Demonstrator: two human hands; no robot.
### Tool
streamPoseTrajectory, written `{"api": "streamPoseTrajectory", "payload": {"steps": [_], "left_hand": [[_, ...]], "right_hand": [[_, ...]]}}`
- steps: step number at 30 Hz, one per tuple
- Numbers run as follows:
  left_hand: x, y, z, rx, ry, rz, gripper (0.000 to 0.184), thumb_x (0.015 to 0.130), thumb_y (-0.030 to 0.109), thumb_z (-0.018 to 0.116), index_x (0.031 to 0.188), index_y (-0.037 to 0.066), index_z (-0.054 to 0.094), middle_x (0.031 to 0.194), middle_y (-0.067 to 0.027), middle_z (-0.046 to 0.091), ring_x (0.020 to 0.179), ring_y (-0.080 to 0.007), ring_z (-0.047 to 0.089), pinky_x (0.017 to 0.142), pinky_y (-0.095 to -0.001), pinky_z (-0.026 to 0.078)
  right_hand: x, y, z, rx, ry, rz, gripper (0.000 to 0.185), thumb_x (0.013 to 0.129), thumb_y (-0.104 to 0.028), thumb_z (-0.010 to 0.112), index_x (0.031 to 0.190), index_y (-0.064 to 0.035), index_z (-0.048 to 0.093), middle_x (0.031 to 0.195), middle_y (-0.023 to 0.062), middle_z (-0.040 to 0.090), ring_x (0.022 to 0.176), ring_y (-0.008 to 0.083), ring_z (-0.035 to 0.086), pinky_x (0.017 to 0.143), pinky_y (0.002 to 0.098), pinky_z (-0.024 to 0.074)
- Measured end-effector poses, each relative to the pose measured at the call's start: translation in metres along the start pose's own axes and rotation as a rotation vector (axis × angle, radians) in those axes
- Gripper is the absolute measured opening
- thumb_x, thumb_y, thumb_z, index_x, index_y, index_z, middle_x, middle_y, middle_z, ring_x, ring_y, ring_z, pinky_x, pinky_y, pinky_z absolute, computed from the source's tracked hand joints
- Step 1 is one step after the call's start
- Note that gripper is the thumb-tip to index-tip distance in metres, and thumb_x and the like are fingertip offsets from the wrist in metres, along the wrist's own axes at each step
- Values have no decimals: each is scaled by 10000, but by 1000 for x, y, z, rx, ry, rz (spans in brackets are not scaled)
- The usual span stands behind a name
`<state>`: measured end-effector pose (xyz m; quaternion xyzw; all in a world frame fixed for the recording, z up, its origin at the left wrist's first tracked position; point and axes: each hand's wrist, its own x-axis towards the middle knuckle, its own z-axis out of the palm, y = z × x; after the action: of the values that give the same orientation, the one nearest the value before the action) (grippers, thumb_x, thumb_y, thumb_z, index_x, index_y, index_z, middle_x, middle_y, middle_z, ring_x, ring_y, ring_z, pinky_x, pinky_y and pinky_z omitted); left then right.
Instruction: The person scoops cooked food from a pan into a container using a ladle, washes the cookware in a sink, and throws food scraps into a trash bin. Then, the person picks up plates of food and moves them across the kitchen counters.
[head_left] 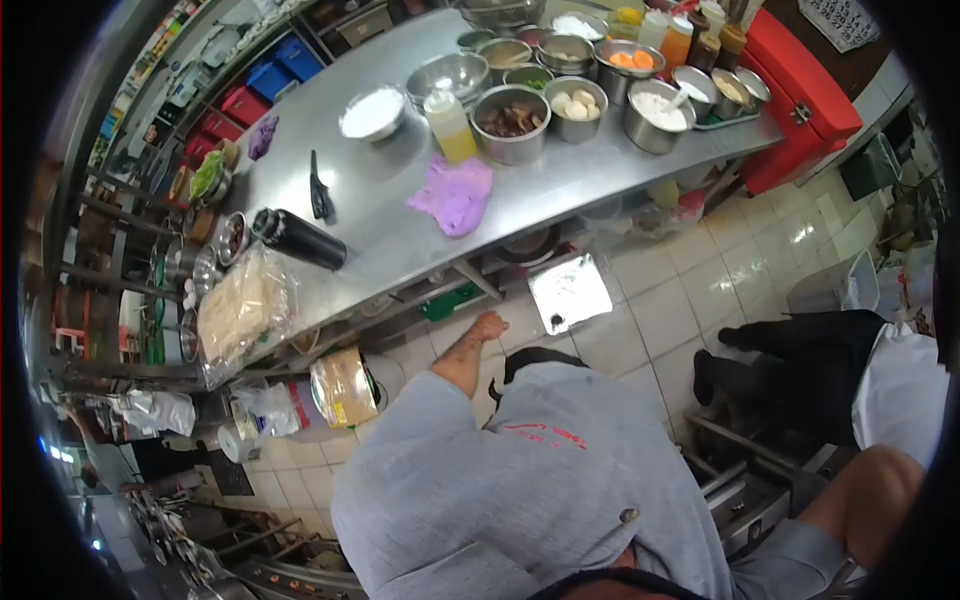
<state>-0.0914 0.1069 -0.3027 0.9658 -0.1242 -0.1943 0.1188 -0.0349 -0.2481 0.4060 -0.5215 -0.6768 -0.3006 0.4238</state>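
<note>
My left hand (488, 326) hangs low beside the front edge of the steel counter, seen from its back. Its fingers point down and are mostly hidden, so I cannot tell whether they are open or closed. Nothing shows in it. To its right, a shiny square metal surface (570, 293) lies low near the floor. A green item (448, 300) sits under the counter, close to the hand. My right arm (878, 490) reaches out at the lower right, bent, and its hand is not in view.
On the steel counter (385, 210) are a purple cloth (455, 195), a squeeze bottle (450, 126), a black bottle (299, 238), a bagged stack (247, 305) and several ingredient pots. A red cooler (795, 100) stands right. Another person's legs (790, 370) are behind on the right.
</note>
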Motion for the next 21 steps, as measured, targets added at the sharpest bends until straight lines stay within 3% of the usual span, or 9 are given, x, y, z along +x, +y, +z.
{"api": "streamPoseTrajectory", "payload": {"steps": [3,8,9,12,16,18,19,20,21], "left_hand": [[-14,53,-32,-42,-46,-56,278,850,259,421,861,96,646,896,-124,626,863,-283,571,765,-411,452],[-45,117,-40,-486,-129,-538,287,837,308,470,940,88,623,934,-131,619,932,-301,561,823,-382,442],[-44,128,-34,-492,-131,-553,287,837,308,470,940,88,623,934,-131,619,932,-301,561,823,-382,442],[-34,160,-24,-671,-17,-660,331,786,337,555,949,55,614,935,-151,615,960,-312,555,844,-361,438],[-62,147,-40,-709,603,-781,297,711,240,656,923,40,598,889,-149,616,867,-285,590,776,-354,467],[-93,120,-65,-729,882,-922,232,699,177,670,877,51,590,818,-112,613,769,-234,594,709,-335,480],[-112,108,-79,-673,1078,-987,196,698,137,667,851,52,579,758,-81,596,697,-197,572,660,-317,477],[-131,87,-87,-614,1278,-981,190,701,138,662,846,53,574,744,-77,593,677,-191,562,642,-320,470],[-150,73,-104,-693,1362,-1067,192,700,131,663,839,44,561,742,-74,585,680,-177,553,644,-315,463]], "right_hand": [[-9,-9,-20,1,-10,10,458,864,-516,386,1070,-147,560,1034,126,533,1007,298,468,870,414,381],[-29,-28,-68,60,70,-12,461,864,-518,383,1067,-145,561,1030,127,534,1006,299,470,866,413,385],[-34,-31,-80,70,82,-15,462,864,-518,382,1067,-144,561,1030,127,534,1006,299,470,866,412,386],[-50,-39,-115,78,109,-11,464,864,-520,380,1065,-143,561,1027,128,535,1005,300,471,864,412,389],[-96,-26,-161,105,164,89,466,864,-521,378,1063,-142,562,1024,129,535,1004,301,472,861,411,392],[-147,2,-183,65,49,286,518,854,-564,343,1084,-149,549,974,117,552,990,296,486,889,447,370],[-191,13,-199,83,-25,635,612,833,-632,287,1193,-173,471,1048,128,511,967,307,494,945,594,234],[-252,41,-164,58,162,509,566,830,-353,456,1208,66,414,1225,201,443,1143,333,412,1000,449,269],[-268,49,-132,333,455,801,459,878,-307,433,1179,40,446,1188,173,473,1110,275,446,961,399,323]]}}
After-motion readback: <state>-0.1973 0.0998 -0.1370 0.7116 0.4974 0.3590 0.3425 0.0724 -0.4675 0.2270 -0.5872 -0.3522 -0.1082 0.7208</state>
